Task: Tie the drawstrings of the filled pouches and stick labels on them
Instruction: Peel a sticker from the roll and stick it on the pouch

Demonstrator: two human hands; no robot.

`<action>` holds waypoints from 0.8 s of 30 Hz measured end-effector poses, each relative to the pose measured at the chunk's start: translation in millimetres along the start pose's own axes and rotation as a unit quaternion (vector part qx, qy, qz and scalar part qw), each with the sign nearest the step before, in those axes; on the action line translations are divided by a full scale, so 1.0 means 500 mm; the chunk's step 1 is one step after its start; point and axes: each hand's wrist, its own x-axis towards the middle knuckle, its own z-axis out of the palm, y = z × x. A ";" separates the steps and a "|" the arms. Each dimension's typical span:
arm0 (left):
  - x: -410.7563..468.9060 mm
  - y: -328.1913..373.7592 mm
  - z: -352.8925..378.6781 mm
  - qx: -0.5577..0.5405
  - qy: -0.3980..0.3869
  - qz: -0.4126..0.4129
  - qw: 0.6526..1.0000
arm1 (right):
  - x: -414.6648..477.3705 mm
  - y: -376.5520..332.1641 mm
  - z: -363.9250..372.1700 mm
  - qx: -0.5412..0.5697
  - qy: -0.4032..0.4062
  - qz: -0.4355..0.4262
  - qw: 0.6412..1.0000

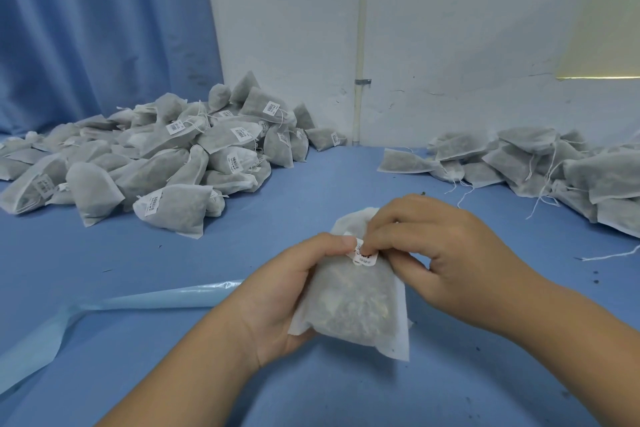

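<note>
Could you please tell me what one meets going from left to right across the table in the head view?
Pile of labelled pouches → left hand → held pouch → right hand → pile of pouches showing no labels.

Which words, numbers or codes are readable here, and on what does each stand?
No text is readable.
The label on the pouch in the left hand: half covered by the right hand, blurred.
The labels on the left pile: barcodes and tiny print, too small.
</note>
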 end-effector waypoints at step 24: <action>0.004 -0.020 0.011 0.151 0.115 0.181 0.965 | 0.005 -0.024 0.021 0.512 -0.009 0.424 0.747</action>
